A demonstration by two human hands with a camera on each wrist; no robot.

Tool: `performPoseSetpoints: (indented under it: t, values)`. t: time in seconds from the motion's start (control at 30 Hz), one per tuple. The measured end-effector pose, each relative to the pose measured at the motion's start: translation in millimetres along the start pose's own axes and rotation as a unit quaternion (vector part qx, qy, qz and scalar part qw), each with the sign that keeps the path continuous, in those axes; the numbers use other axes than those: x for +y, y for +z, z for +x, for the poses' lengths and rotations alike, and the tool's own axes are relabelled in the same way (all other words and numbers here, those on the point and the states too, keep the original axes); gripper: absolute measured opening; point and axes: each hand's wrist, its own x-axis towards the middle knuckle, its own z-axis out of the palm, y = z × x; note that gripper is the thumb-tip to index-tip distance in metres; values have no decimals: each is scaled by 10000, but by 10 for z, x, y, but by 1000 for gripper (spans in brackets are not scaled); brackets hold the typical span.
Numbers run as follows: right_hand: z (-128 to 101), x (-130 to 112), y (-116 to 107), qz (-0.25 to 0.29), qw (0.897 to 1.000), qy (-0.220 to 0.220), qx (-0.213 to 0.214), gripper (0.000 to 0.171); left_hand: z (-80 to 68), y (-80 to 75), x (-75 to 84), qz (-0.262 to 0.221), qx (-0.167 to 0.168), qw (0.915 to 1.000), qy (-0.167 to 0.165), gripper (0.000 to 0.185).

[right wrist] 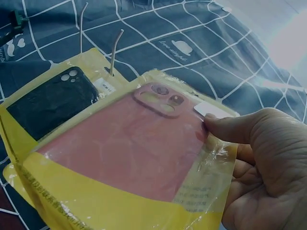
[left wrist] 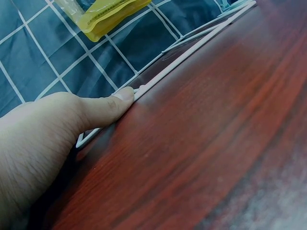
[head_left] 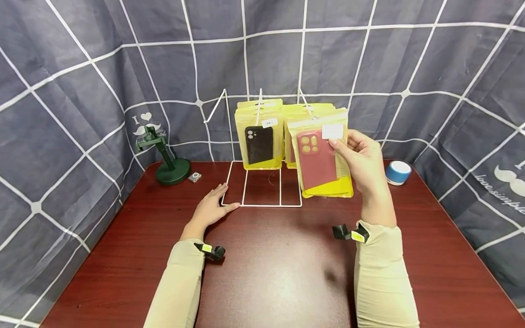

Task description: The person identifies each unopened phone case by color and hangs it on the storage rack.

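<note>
In the head view my right hand [head_left: 365, 157] pinches the right edge of a yellow, clear-fronted bag with a red phone case [head_left: 317, 161] in it, thumb in front and fingers behind. That bag overlaps the other bags on the right hook [head_left: 303, 98] of a white wire rack [head_left: 270, 206]. On the middle hook hangs a bagged black phone case [head_left: 259, 143]. My left hand [head_left: 211, 207] rests at the rack's front left corner, fingers extended; its thumb [left wrist: 115, 103] presses the front wire in the left wrist view.
The rack's left hook [head_left: 215, 105] carries nothing. On the left stand a dark green phone stand [head_left: 170, 166] and a small square silver object [head_left: 194, 177]. A blue and white roll [head_left: 398, 173] is at the back right. Grey gridded cloth [head_left: 270, 59] hangs behind the red-brown table [head_left: 270, 264].
</note>
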Motion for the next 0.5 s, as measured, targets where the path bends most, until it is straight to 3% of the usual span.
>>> performPoseSetpoints:
  t: [0.5]
  values:
    - [161,239,17,-788,9965,169,236,29,5,-14,8,25,-11,10000,27,97]
